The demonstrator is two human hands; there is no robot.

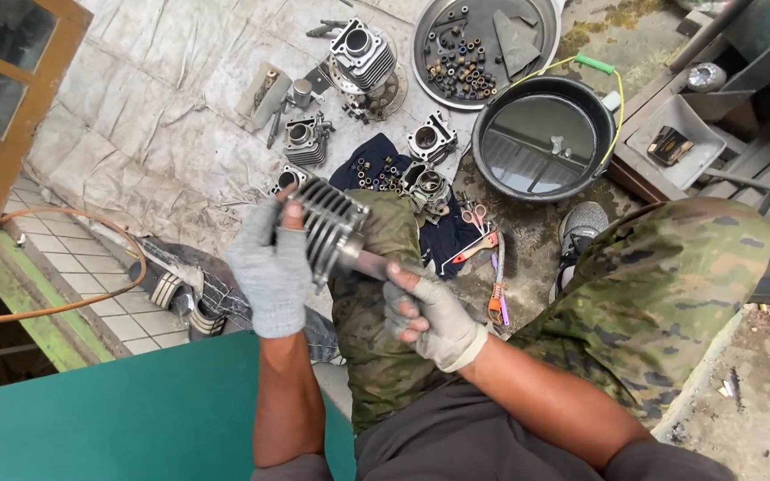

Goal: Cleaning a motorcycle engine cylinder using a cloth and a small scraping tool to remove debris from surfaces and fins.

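Centrally, the finned engine cylinder (330,227) was held above the knees; the left hand (271,267) clamped its fins while the right hand (430,316) was closed around a metal tool (372,264) entering its bore. Below lay the black oil basin (545,138). A slipping glove grip could probably drop the cylinder onto loose parts.

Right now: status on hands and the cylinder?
Left hand grips finned cylinder. Right hand holds metal tool at its bore. Nothing in the way.
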